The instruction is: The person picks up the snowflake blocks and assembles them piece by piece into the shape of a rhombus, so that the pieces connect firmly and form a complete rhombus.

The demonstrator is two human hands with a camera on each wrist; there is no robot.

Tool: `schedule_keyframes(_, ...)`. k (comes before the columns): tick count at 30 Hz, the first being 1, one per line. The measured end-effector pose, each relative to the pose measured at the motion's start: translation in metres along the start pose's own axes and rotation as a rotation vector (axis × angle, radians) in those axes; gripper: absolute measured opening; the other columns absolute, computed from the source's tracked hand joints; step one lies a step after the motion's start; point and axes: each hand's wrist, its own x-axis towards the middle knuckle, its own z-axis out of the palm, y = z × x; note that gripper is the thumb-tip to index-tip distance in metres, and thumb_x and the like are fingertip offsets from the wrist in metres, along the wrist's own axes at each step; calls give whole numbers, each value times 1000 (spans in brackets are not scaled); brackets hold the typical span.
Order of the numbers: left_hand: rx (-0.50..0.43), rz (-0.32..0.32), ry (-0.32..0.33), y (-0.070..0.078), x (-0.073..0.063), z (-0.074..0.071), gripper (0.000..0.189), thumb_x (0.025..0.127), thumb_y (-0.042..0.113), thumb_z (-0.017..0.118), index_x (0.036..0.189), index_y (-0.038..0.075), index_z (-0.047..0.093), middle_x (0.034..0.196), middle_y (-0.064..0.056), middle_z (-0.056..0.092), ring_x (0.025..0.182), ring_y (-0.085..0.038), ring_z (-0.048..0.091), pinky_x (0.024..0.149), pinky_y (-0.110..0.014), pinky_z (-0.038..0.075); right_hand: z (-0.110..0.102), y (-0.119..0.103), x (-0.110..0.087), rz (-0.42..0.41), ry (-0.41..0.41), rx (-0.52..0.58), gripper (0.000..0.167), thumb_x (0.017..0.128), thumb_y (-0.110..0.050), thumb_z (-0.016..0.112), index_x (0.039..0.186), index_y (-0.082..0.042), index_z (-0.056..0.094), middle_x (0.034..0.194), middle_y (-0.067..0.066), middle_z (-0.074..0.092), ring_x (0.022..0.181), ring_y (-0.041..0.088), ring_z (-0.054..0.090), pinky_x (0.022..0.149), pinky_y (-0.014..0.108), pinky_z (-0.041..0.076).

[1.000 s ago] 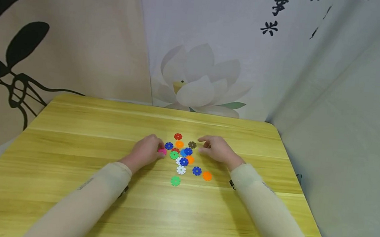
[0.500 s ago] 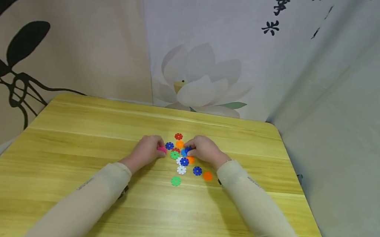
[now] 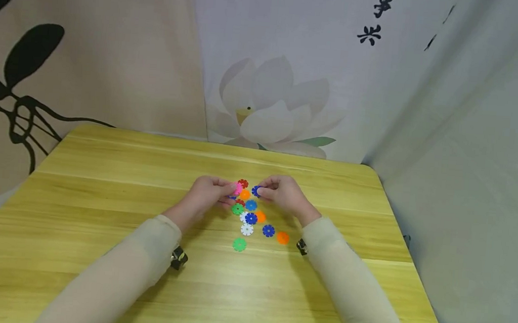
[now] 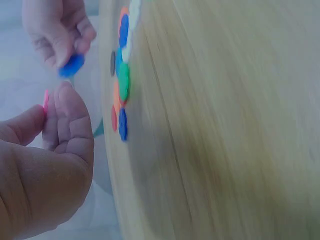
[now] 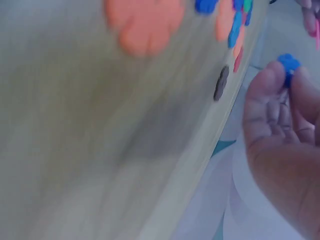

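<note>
Between thumb and fingers my left hand [image 3: 206,194] pinches a pink notched plastic disc [image 3: 238,189], held above the table. To its right, my right hand [image 3: 284,195] pinches a dark blue notched disc [image 3: 255,191], also raised off the tabletop. The two discs are close but apart. Beneath and in front of the hands lie several more discs: a green disc [image 3: 237,209], a light blue disc [image 3: 251,205], a white disc [image 3: 246,229] and a red disc [image 3: 243,183] among them. In the right wrist view, a brown disc [image 5: 221,83] lies below the right hand.
The wooden table [image 3: 100,210] reaches back to a printed curtain [image 3: 285,57]. Nearer me lie a lone green disc [image 3: 239,244], a blue disc [image 3: 269,230] and an orange disc [image 3: 282,238]. A grey cloth [image 3: 477,173] hangs along the right side.
My right hand came in from the right and took a dark blue disc from the pile. Both hands have risen, the left carrying the pink disc up and rightward toward the blue one.
</note>
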Motion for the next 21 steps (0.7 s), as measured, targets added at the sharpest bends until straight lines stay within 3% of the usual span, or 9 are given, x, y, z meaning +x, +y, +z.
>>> schedule_keyframes(2, -24, -9, -8, 1, -1, 3, 36, 106, 25, 69, 130, -2, 67, 118, -18, 77, 96, -25, 79, 84, -28, 67, 2, -2, 0, 17, -2, 96, 19, 102, -24, 75, 116, -11, 76, 108, 7, 77, 100, 21, 78, 95, 34, 66)
schedule_keyframes(5, -36, -14, -3, 1, -2, 6, 35, 107, 25, 69, 129, -2, 67, 114, -16, 78, 90, -21, 79, 83, -28, 67, 5, -5, -1, 12, 3, 156, 20, 102, -25, 75, 117, -12, 76, 107, 8, 77, 100, 23, 78, 97, 36, 66)
schedule_keyframes(9, -41, -18, 0, 1, -2, 7, 34, 106, 24, 69, 128, -2, 67, 113, -16, 78, 89, -20, 79, 84, -29, 67, 7, -9, -2, -2, 24, 172, 17, 103, -25, 74, 114, -12, 76, 103, 7, 77, 99, 26, 77, 100, 42, 65)
schedule_keyframes(16, -31, -23, -20, 3, -5, 10, 32, 107, 22, 68, 129, -1, 68, 113, -16, 77, 104, -33, 79, 83, -28, 67, 6, -10, -4, -10, 7, 229, 16, 102, -21, 75, 113, -9, 75, 103, 9, 76, 106, 33, 77, 104, 48, 63)
schedule_keyframes(21, -50, -28, -23, 3, -4, 11, 32, 107, 22, 68, 127, -2, 69, 110, -15, 77, 94, -27, 79, 81, -27, 67, 7, -11, -5, -28, 4, 240, 15, 102, -21, 75, 113, -10, 76, 102, 9, 76, 104, 33, 77, 105, 50, 62)
